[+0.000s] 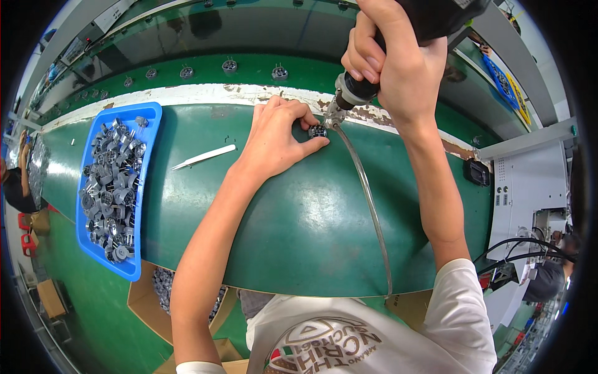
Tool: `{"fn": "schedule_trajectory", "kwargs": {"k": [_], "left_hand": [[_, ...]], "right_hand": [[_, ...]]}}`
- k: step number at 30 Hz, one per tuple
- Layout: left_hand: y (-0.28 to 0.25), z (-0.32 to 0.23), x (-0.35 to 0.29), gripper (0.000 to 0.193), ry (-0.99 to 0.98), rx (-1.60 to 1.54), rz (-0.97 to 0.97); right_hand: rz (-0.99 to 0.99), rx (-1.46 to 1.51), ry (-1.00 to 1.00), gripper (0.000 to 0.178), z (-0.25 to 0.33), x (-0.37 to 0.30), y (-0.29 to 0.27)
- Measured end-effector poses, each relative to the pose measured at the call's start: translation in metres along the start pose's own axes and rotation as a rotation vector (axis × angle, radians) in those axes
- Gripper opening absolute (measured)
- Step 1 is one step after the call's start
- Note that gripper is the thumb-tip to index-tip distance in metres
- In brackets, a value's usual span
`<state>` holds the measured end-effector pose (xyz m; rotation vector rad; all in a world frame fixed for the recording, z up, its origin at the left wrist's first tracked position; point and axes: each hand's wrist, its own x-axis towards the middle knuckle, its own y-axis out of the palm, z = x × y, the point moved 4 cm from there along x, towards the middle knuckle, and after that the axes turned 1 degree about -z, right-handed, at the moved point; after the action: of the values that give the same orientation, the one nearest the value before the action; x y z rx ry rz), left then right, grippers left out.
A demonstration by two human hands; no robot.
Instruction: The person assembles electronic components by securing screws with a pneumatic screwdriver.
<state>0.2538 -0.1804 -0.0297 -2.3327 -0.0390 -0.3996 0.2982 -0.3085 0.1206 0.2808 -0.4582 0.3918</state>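
Note:
My left hand [274, 136] pinches a small round part [317, 131] with dark components on top between thumb and fingers, holding it on the green table near its far edge. In my right hand [408, 75] is a black power screwdriver [363, 89], gripped from above and tilted. Its metal nose [334, 114] comes down beside the part; whether the bit touches it, I cannot tell. A clear hose [369, 193] runs from the nose over the near table edge. White tweezers [204, 157] lie left of my left hand, next to a few tiny dark bits.
A blue tray [141, 218] heaped with grey parts stands at the left. Beyond a worn white ledge [205, 93], similar round parts [280, 73] sit in a row on a green strip. A small black container [477, 172] is at the right. Cardboard boxes [142, 298] stand below the table.

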Motion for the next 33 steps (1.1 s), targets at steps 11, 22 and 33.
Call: {"fn": "schedule_trajectory", "kwargs": {"k": [11,22,33], "left_hand": [[0.001,-0.006,0.000,0.032,0.018,0.035,-0.017],[0.015,-0.019,-0.003,0.034,0.157,0.061,0.027],[0.013,-0.019,-0.002,0.033,-0.010,0.041,-0.011]], "right_hand": [[0.045,0.053,0.033,0.023,-0.001,-0.002,0.000],[0.049,0.031,-0.234,0.021,0.054,-0.010,-0.028],[-0.166,0.036,-0.031,0.018,0.018,-0.014,0.008]]}}
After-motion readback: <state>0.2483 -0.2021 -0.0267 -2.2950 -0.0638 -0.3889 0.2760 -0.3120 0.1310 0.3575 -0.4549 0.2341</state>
